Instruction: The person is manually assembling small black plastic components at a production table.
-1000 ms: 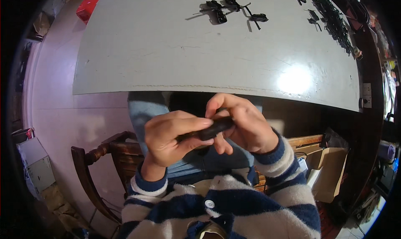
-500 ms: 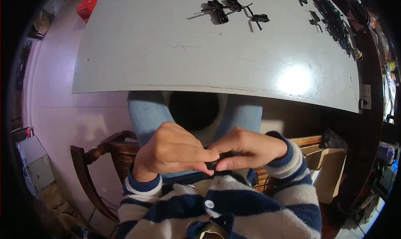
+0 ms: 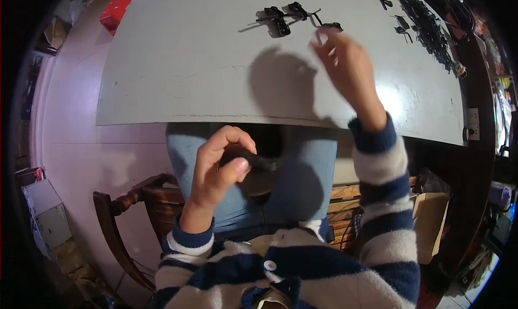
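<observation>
Over my lap, my left hand (image 3: 218, 166) is closed, pinching a small black plastic part (image 3: 261, 161) between thumb and fingers. The part is dark and blurred, so its exact shape is hard to make out. My right hand (image 3: 345, 63) reaches out over the table, fingers stretched and somewhat apart, with nothing visible in them. Just beyond its fingertips lies a black plastic piece with a thin stem (image 3: 333, 25), partly hidden by the hand. Left of that, several similar black pieces (image 3: 280, 25) lie close together.
The white table (image 3: 178, 77) spans the far side. A large pile of thin black parts (image 3: 426, 31) covers its right edge, with a few loose ones beside it. A red box (image 3: 116, 12) sits at the far left corner. Beside me are a wooden chair (image 3: 121, 206) and a paper bag (image 3: 431, 222).
My hands were together at the black part over my lap. The right has let go and swung up over the table; the left has moved slightly forward, keeping the part.
</observation>
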Motion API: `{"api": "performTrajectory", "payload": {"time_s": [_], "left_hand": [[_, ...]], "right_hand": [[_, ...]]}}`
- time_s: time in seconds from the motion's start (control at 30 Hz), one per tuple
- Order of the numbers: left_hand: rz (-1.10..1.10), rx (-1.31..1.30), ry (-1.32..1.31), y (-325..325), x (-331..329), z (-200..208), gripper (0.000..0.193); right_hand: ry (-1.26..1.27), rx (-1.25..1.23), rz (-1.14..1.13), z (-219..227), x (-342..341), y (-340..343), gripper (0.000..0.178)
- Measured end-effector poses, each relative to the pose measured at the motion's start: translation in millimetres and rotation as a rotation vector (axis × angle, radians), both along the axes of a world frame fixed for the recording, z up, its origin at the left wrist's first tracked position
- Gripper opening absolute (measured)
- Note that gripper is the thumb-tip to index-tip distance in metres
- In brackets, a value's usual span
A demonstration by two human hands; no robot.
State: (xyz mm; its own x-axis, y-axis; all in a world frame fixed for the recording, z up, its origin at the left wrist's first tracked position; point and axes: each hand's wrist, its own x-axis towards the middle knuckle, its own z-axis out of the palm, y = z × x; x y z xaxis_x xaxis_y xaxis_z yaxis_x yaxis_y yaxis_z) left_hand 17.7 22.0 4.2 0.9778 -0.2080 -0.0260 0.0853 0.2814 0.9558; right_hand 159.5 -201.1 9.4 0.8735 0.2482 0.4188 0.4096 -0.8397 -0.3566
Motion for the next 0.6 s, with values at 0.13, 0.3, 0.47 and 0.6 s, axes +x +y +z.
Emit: {"api": "performTrajectory", "payload": {"time_s": [0.13,0.3,0.47,0.6], "left_hand": [[-0.044,-0.123,0.016,5,-2,-17,0.021],[0.045,-0.235,0.112,-1,-2,-22,0.023],[0.129,0.000,0.059,-22,3,-15,0.039],[0.105,0.061,-0.060,-23,0,-14,0.028]], "right_hand": [[-0.127,-0.359,-0.224,-19,46,-11,0.023],[0.135,-0.336,-0.124,-19,8,-9,0.014],[0.875,1.037,0.550,0,-84,9,0.035],[0.998,1.371,0.592,-5,-113,29,0.038]]}}
